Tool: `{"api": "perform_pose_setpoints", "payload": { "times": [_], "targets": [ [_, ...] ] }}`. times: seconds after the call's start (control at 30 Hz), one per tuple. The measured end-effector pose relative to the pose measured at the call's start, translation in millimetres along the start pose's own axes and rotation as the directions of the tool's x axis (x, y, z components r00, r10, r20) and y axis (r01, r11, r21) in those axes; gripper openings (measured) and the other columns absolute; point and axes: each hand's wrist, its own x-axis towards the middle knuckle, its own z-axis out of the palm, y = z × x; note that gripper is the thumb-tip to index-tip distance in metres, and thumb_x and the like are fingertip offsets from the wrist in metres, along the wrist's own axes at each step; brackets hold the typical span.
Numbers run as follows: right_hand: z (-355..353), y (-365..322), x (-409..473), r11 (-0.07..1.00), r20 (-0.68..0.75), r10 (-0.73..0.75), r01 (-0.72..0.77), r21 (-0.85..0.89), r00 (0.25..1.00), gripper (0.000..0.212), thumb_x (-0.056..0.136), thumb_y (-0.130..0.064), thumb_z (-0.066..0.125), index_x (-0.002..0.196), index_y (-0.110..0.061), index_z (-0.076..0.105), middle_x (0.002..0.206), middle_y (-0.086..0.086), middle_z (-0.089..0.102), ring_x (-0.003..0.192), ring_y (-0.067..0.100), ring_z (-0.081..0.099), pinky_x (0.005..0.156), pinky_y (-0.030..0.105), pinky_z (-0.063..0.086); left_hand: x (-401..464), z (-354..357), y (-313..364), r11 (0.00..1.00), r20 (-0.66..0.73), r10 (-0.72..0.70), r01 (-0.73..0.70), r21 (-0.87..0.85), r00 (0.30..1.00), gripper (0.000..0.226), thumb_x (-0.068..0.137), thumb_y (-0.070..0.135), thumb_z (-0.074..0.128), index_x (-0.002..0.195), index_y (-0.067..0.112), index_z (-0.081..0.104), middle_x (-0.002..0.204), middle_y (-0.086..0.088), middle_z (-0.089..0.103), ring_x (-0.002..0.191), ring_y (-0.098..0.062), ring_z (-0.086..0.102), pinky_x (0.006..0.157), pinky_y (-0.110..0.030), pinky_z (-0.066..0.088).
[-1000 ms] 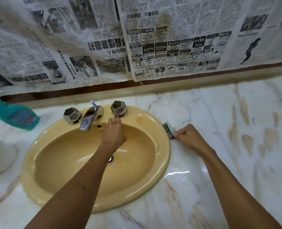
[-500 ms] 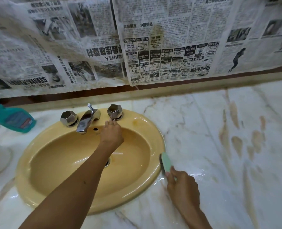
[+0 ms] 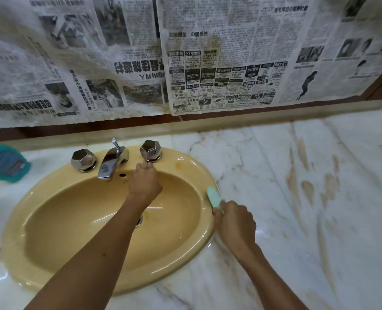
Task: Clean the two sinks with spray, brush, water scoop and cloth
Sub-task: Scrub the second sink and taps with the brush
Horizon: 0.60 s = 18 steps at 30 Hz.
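A yellow oval sink [image 3: 58, 220] is set in a white marble counter. My right hand [image 3: 235, 222] grips a pale green brush [image 3: 213, 196] whose head lies against the sink's right rim. My left hand [image 3: 144, 182] rests on the back rim just below the right chrome tap knob [image 3: 150, 149], fingers reaching toward it. A chrome spout [image 3: 111, 162] and a left knob [image 3: 83, 159] stand at the back of the basin. A teal spray bottle [image 3: 5, 163] lies on the counter at the far left.
Newspaper sheets [image 3: 185, 54] cover the wall behind the sink. The marble counter [image 3: 308, 198] stretches to the right with brown stains. The drain [image 3: 139, 221] is partly hidden by my left forearm.
My right hand has moved the brush from the counter beyond the rim down along the sink's right rim, turning its green back upward. The left hand stays by the right knob.
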Motion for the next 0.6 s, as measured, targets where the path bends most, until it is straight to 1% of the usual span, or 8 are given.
{"api": "perform_pose_setpoints", "payload": {
  "times": [0.07,0.17,0.23,0.33,0.43,0.53,0.6],
  "targets": [
    [-3.8,-8.4,8.3,0.996,0.003,-0.05,0.05,-0.075,0.999,0.023,0.1,-0.03,0.045,0.104,-0.014,0.06,0.106,0.008,0.067,0.1,0.034,0.062,0.069,0.032,0.04,-1.6,-0.4,-0.2,1.0,-0.01,0.003,-0.003,-0.002,1.0,0.062,0.082,0.01,0.062,0.139,0.0,0.041,0.144,-0.015,0.042,0.13,-0.03,0.04,0.097,-0.038,0.044],
    [5.9,-14.6,-8.1,0.972,0.077,-0.124,0.137,-0.193,0.989,0.017,0.099,-0.022,0.044,0.103,-0.013,0.058,0.102,0.009,0.066,0.095,0.033,0.062,0.066,0.032,0.035,-1.7,2.0,-2.9,0.999,-0.03,0.03,-0.031,-0.015,0.999,0.064,0.081,0.009,0.061,0.141,0.0,0.04,0.143,-0.016,0.042,0.131,-0.03,0.038,0.097,-0.039,0.044],
    [5.8,-18.7,-6.1,0.976,0.057,-0.129,0.137,-0.172,0.99,0.018,0.098,-0.024,0.046,0.103,-0.014,0.059,0.103,0.009,0.066,0.096,0.033,0.062,0.067,0.032,0.037,-0.8,5.0,-6.5,0.998,-0.033,0.048,-0.049,-0.03,0.998,0.068,0.081,0.009,0.061,0.144,0.0,0.037,0.147,-0.016,0.039,0.135,-0.03,0.035,0.1,-0.041,0.043],
    [-0.3,-40.6,35.9,0.995,0.0,-0.078,0.078,-0.058,0.997,0.022,0.096,-0.029,0.051,0.107,-0.013,0.061,0.109,0.011,0.064,0.103,0.035,0.061,0.076,0.034,0.043,-0.9,6.4,-11.5,0.995,-0.025,0.064,-0.066,-0.072,0.998,0.07,0.081,0.007,0.058,0.147,0.001,0.033,0.153,-0.015,0.033,0.141,-0.03,0.028,0.106,-0.042,0.038],
    [0.8,-69.2,73.1,0.997,-0.045,-0.078,0.078,0.002,0.996,0.01,0.093,-0.022,0.051,0.095,-0.014,0.055,0.102,0.009,0.064,0.091,0.033,0.059,0.07,0.033,0.041,-2.1,5.9,-15.9,0.989,-0.038,0.081,-0.085,-0.123,0.996,0.071,0.08,0.006,0.058,0.147,0.002,0.034,0.152,-0.013,0.033,0.141,-0.028,0.027,0.105,-0.04,0.039],
    [3.2,-88.5,91.1,0.981,-0.013,-0.183,0.182,-0.067,0.983,0.01,0.091,-0.023,0.054,0.096,-0.014,0.056,0.09,0.003,0.057,0.083,0.029,0.057,0.065,0.032,0.039,-5.5,5.2,-17.7,0.982,-0.065,0.097,-0.106,-0.157,0.993,0.072,0.079,0.007,0.061,0.146,0.004,0.034,0.152,-0.01,0.032,0.14,-0.026,0.026,0.104,-0.038,0.039],
    [-1.6,-97.0,107.6,0.986,-0.029,-0.164,0.163,-0.034,0.986,0.006,0.087,-0.022,0.057,0.084,-0.017,0.056,0.08,0.0,0.056,0.075,0.026,0.057,0.058,0.031,0.037,-5.9,3.9,-20.7,0.98,-0.072,0.12,-0.13,-0.149,0.99,0.074,0.08,0.008,0.062,0.148,0.005,0.034,0.154,-0.009,0.032,0.14,-0.025,0.026,0.105,-0.036,0.038]
  ]
}}
